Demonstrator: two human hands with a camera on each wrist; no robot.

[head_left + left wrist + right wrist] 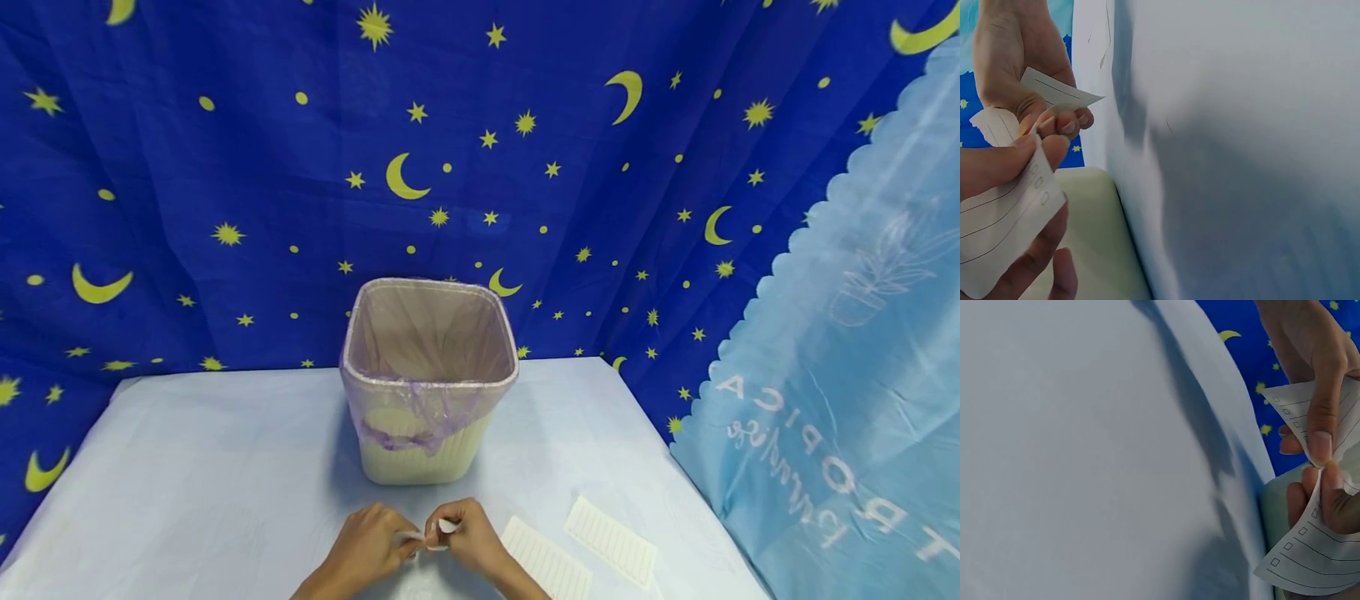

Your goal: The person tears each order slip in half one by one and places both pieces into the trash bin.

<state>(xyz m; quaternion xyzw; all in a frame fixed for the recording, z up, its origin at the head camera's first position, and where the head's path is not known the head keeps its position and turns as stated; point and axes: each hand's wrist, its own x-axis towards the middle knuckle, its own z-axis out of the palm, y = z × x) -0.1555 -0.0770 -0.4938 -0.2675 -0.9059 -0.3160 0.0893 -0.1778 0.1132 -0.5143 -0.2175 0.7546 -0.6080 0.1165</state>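
Observation:
Just in front of the bin, my left hand (367,540) and right hand (468,535) meet fingertip to fingertip. Between thumb and fingers, each pinches a white lined paper sheet (1007,231) with small checkbox squares along one edge. In the right wrist view, the lower part of the paper (1310,559) flares out from the right thumb, and an upper part spreads from the left thumb. The two parts come together at the pinched point, where fingertips hide whether the sheet is torn through.
A cream bin (390,467) lined with a translucent purple bag (431,417) stands upright on the white-covered table (202,483). Two lined sheets lie right of my hands, a nearer sheet (547,562) and a farther sheet (611,542). Blue star-and-moon cloth (285,167) hangs behind.

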